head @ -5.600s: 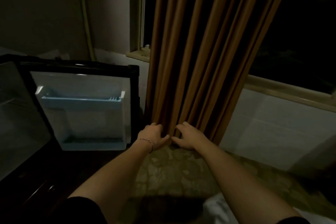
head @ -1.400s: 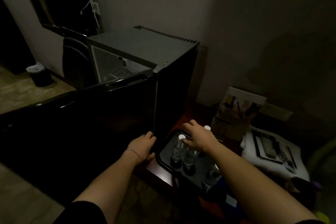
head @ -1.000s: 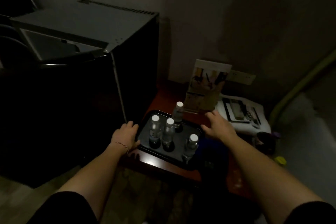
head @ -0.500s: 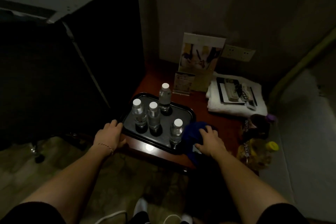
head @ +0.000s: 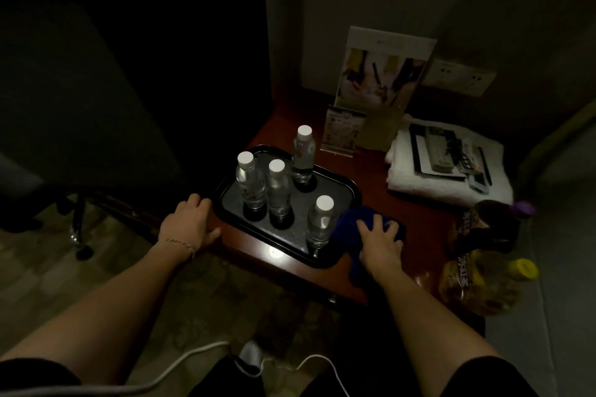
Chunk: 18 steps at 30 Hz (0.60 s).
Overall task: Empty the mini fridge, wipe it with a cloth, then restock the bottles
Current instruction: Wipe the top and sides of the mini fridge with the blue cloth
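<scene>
Several clear water bottles with white caps (head: 278,190) stand upright on a black tray (head: 351,190) on a red-brown table (head: 419,229). A dark blue cloth (head: 346,222) lies bunched at the tray's right front corner. My right hand (head: 380,242) rests on top of the cloth with its fingers spread. My left hand (head: 188,222) lies on the table's left corner, its fingertips near the tray's left rim. The mini fridge (head: 193,74) is a dark mass at the upper left; its inside is out of view.
A folded white towel (head: 419,184) carrying a remote and a black folder lies at the back right. Leaflet stands (head: 380,80) lean against the wall. Two plastic containers (head: 477,284) lie at the table's right edge. A white cable (head: 180,364) crosses the floor near my feet.
The view has swung from the curtain and open fridge door round to the table. My right hand came down from beside the tray onto the blue cloth; my left hand stays at the table corner.
</scene>
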Available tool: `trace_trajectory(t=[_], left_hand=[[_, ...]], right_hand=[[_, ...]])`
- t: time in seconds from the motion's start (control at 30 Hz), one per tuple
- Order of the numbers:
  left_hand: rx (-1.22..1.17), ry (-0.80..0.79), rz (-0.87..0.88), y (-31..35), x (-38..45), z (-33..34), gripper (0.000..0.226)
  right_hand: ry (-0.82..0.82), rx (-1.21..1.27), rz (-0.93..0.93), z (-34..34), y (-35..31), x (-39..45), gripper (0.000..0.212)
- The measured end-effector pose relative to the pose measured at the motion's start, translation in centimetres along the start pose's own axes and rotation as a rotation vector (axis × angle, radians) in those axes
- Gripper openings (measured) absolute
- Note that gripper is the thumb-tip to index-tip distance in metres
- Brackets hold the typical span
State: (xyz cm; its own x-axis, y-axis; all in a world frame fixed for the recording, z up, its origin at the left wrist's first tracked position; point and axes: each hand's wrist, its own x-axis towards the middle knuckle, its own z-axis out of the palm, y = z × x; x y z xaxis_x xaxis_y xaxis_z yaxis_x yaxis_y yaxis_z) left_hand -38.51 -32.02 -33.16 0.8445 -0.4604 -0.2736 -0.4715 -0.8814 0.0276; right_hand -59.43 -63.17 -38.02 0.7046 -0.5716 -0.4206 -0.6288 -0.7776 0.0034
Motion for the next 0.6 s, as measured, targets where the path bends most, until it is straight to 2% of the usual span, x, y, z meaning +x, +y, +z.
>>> trace_trajectory(t=[0.13,0.4,0.6], left_hand=[[-0.014,0.005,0.01,0.7,-0.5,-0.5,0.07],[-0.02,0.067,0.144,1.3,-0.6,-5.6,0.068],[-0.005,0.137,0.222,-1.8,-1.7,-11.4,0.065]], right_hand=[[0.025,0.037,-0.046,-0.7,1.1,-1.2,0.05],[0.13,0.064,0.047,-6.5,2.0,-7.7,0.05],[0.314,0.118,0.134,-13.6,1.0,-12.8,0.055]])
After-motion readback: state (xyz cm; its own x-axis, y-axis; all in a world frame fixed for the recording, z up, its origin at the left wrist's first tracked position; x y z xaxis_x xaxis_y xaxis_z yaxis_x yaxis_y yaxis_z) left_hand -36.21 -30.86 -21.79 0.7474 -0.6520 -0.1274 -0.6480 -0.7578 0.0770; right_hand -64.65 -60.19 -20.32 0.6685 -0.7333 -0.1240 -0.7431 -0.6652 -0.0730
